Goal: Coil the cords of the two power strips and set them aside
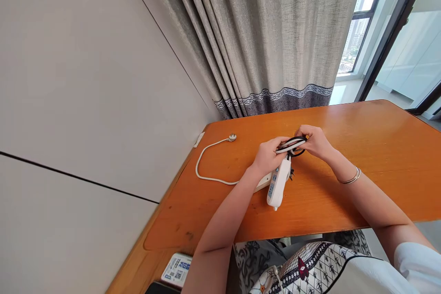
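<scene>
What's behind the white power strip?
Behind the power strip, part of a cream block shows to the left, and a black plug to the right. The strip and left arm hide the rest; what joins there can't be seen.

On the orange wooden table (365, 138), a rounded white plug (232, 137) lies left of an oblong white power strip (279, 186).

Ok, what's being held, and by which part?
The left hand and right hand hold the looped black and white cords, one at each end of the bundle.
</scene>
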### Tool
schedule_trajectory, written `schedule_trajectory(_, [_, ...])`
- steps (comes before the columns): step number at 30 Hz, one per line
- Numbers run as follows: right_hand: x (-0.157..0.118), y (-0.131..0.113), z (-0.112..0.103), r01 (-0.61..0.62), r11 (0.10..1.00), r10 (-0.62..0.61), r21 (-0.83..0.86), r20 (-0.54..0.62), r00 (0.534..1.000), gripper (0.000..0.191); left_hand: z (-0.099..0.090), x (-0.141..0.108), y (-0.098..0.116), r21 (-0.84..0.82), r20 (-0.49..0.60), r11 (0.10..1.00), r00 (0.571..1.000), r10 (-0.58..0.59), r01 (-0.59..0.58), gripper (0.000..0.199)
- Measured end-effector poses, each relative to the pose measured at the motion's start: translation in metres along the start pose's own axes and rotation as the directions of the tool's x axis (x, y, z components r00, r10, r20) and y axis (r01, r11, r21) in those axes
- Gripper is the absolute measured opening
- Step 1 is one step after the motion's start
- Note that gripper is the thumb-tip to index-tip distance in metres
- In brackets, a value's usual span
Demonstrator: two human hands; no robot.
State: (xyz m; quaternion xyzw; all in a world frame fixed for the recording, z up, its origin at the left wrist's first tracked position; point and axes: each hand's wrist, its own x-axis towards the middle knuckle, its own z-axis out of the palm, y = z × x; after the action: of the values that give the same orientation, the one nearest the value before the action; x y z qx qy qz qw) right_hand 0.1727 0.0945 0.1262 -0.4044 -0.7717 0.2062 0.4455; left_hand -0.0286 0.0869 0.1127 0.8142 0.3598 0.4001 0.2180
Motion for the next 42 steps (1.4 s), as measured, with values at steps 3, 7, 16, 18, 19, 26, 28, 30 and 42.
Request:
schedule_trajectory(3, [0.002,0.002,0.000,0.039,0.993,-0.043,0.114,0.026,0.999,0.038,0.004,0.003,0.001,-0.253,0.044,0.962,0.994,-0.098,0.106,0.020])
schedule_trajectory(7, [0.001,0.007,0.003,-0.080,0.960,0.069,0.269,0.053,0.996,0.038,0.004,0.006,0.001,-0.482,0.071,0.848,0.975,-0.213,0.220,0.027])
schedule_trajectory(16, [0.002,0.008,0.007,-0.267,0.945,0.293,0.191,-0.126,0.948,0.047,0.002,0.010,0.008,-0.649,0.003,0.683,0.898,-0.440,0.336,0.030])
schedule_trajectory(18, [0.002,0.006,0.006,-0.317,0.940,0.327,0.130,-0.067,0.943,0.046,0.003,0.009,0.007,-0.677,-0.026,0.669,0.899,-0.438,0.307,0.028])
schedule_trajectory(19, [0.002,0.006,0.005,-0.328,0.940,0.334,0.094,-0.054,0.941,0.046,0.004,0.009,0.006,-0.682,-0.041,0.672,0.902,-0.430,0.289,0.028])
schedule_trajectory(26, [0.007,0.020,-0.012,-0.445,0.880,0.406,0.167,0.223,0.886,0.059,0.000,0.005,-0.001,-0.560,-0.197,0.827,0.962,-0.192,0.050,0.029])
schedule_trajectory(28, [0.008,0.024,-0.012,-0.568,0.752,0.480,0.334,0.312,0.820,0.064,-0.003,0.002,0.002,-0.428,-0.184,0.902,0.982,-0.031,-0.052,0.027])
schedule_trajectory(30, [0.010,0.024,-0.012,-0.595,0.635,0.505,0.493,0.318,0.802,0.061,-0.003,0.000,0.008,-0.280,-0.101,0.947,0.986,0.135,-0.158,0.020])
schedule_trajectory(42, [0.017,0.026,-0.051,0.077,0.778,0.353,0.624,-0.535,0.767,0.027,0.013,-0.005,-0.001,0.031,-0.002,0.998,0.998,0.058,-0.058,0.082])
